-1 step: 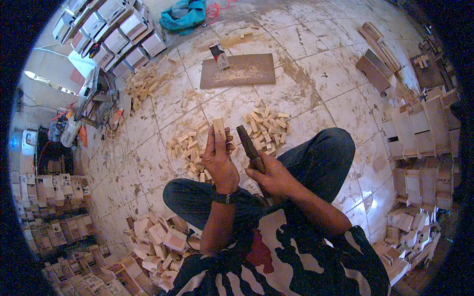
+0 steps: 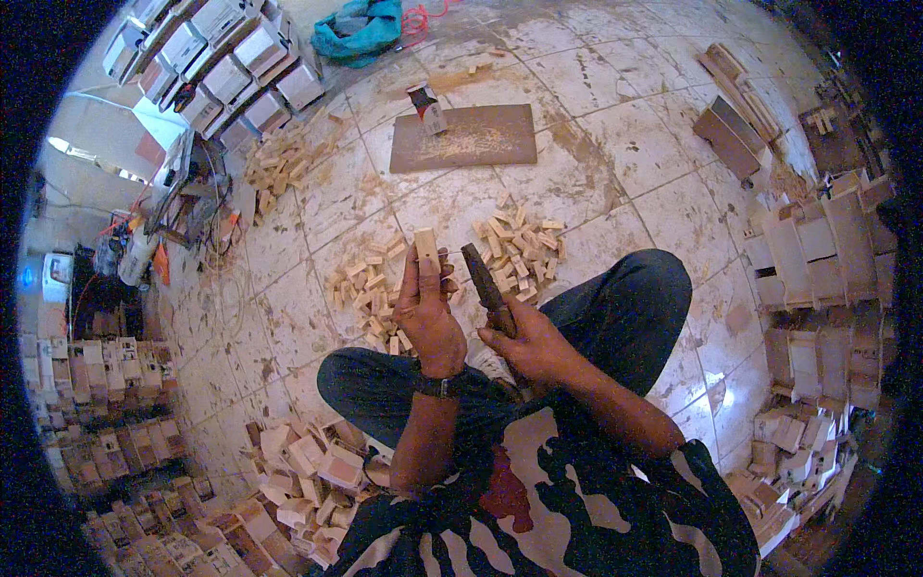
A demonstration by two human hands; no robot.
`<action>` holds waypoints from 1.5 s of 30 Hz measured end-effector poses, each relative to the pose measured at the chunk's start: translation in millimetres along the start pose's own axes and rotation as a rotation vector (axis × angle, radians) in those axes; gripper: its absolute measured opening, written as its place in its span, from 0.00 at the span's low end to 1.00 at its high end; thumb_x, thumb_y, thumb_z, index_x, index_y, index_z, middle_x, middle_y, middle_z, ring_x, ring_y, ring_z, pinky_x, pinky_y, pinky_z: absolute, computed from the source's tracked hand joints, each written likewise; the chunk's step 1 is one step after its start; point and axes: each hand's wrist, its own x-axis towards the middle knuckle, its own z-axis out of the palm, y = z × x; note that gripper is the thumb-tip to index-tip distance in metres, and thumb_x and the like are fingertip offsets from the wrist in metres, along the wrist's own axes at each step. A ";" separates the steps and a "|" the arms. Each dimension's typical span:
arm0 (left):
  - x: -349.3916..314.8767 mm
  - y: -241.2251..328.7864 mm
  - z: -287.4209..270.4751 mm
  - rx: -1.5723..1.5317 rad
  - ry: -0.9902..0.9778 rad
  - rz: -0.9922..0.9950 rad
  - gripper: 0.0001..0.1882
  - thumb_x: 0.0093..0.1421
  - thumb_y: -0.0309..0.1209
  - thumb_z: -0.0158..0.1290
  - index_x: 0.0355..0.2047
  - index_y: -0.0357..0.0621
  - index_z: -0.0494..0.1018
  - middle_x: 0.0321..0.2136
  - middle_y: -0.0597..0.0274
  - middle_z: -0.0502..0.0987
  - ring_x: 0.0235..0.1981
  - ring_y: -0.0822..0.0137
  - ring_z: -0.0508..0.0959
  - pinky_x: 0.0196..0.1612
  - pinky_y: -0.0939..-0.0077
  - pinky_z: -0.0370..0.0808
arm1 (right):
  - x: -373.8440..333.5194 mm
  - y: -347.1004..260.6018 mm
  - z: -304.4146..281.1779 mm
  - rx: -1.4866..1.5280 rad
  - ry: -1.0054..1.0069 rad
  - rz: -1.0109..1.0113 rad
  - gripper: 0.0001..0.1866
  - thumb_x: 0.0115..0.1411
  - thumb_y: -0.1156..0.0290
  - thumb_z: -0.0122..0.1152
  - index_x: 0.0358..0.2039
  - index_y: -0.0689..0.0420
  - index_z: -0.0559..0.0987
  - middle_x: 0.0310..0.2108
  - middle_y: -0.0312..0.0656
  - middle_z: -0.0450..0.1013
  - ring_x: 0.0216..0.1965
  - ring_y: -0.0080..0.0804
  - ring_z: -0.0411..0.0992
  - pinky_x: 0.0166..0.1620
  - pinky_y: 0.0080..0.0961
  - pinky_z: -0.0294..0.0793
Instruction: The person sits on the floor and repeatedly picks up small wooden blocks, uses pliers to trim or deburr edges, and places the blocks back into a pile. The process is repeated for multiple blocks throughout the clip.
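Held upright in my left hand (image 2: pixel 430 322) is a small pale wooden block (image 2: pixel 427 252) with a dark hole or spot on its face. The fingers wrap its lower part, and its top sticks up above them. My right hand (image 2: pixel 531 338) is closed around a dark flat file (image 2: pixel 484 279), whose blade points up and a little left. A gap separates the file from the block. Beyond the hands, small wooden blocks lie in two loose heaps, a left heap (image 2: pixel 362 288) and a right heap (image 2: pixel 520 246).
A brown board (image 2: pixel 490 135) strewn with wood shavings lies ahead, with a small printed carton (image 2: pixel 426 109) on it. Larger cut wood pieces (image 2: pixel 312 471) pile up by my left knee. Stacked wooden parts (image 2: pixel 817 250) line the right side. Several white boxes (image 2: pixel 226 77) stand far left.
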 end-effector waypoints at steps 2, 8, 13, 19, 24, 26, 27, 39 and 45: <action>0.1 -0.1 -0.1 0.021 0.015 0.005 0.21 0.62 0.30 0.48 0.54 0.36 0.65 0.37 0.57 0.77 0.32 0.73 0.76 0.31 0.82 0.71 | 2.0 1.4 0.4 -0.007 -0.006 0.027 0.24 0.55 0.62 0.60 0.48 0.62 0.67 0.37 0.49 0.72 0.39 0.38 0.71 0.43 0.32 0.70; 12.4 16.2 -14.7 -0.009 -0.189 -0.128 0.16 0.56 0.25 0.48 0.46 0.37 0.66 0.28 0.61 0.75 0.27 0.72 0.77 0.24 0.79 0.73 | 4.4 0.0 -7.9 -0.258 0.099 -0.050 0.20 0.55 0.64 0.59 0.44 0.59 0.68 0.31 0.51 0.72 0.33 0.48 0.72 0.37 0.37 0.70; 18.6 21.3 -19.0 0.184 -0.307 -0.058 0.09 0.51 0.22 0.51 0.32 0.42 0.64 0.23 0.61 0.72 0.19 0.70 0.74 0.21 0.76 0.72 | 5.2 -1.9 -18.7 -0.349 0.096 -0.057 0.18 0.55 0.67 0.57 0.44 0.60 0.66 0.28 0.53 0.71 0.32 0.51 0.71 0.34 0.42 0.69; 15.5 -4.6 -13.7 0.785 -0.051 0.266 0.13 0.45 0.27 0.56 0.30 0.41 0.65 0.16 0.60 0.72 0.20 0.66 0.78 0.21 0.71 0.71 | 28.4 25.4 4.6 -0.821 0.313 -0.166 0.14 0.55 0.73 0.52 0.42 0.60 0.67 0.32 0.53 0.69 0.36 0.50 0.69 0.35 0.43 0.69; 20.0 -19.8 -21.2 0.644 -0.051 -0.098 0.11 0.49 0.25 0.53 0.32 0.39 0.65 0.20 0.55 0.74 0.16 0.66 0.76 0.15 0.77 0.70 | 37.0 44.8 13.5 -1.076 0.413 -0.214 0.15 0.55 0.72 0.51 0.44 0.58 0.67 0.31 0.49 0.68 0.36 0.48 0.69 0.35 0.43 0.70; 23.3 -20.6 -27.4 0.404 -0.081 -0.165 0.12 0.50 0.24 0.52 0.35 0.40 0.63 0.21 0.56 0.73 0.15 0.67 0.75 0.14 0.78 0.69 | 30.6 46.1 6.0 -1.008 0.312 -0.211 0.17 0.55 0.71 0.52 0.46 0.59 0.66 0.33 0.50 0.69 0.37 0.49 0.69 0.37 0.42 0.70; 21.5 -18.8 -32.5 0.297 -0.083 -0.211 0.12 0.51 0.23 0.51 0.36 0.40 0.63 0.21 0.57 0.73 0.14 0.67 0.74 0.14 0.79 0.68 | 25.1 45.3 3.3 -0.789 0.200 -0.183 0.19 0.56 0.70 0.53 0.47 0.60 0.65 0.35 0.51 0.70 0.39 0.49 0.69 0.38 0.40 0.70; 13.2 -8.4 -33.7 0.075 -0.177 -0.221 0.13 0.53 0.21 0.49 0.35 0.47 0.59 0.23 0.64 0.71 0.19 0.71 0.73 0.17 0.82 0.69 | 16.8 25.0 -18.4 -0.030 -0.367 0.019 0.25 0.57 0.65 0.58 0.52 0.60 0.62 0.35 0.38 0.68 0.36 0.26 0.64 0.39 0.26 0.69; 14.2 -11.8 -36.0 0.015 -0.227 -0.199 0.13 0.53 0.21 0.48 0.35 0.49 0.59 0.24 0.65 0.71 0.19 0.71 0.73 0.17 0.82 0.68 | 14.9 15.8 -25.7 0.030 -0.414 -0.020 0.24 0.58 0.64 0.58 0.50 0.60 0.63 0.34 0.36 0.66 0.35 0.24 0.63 0.37 0.24 0.68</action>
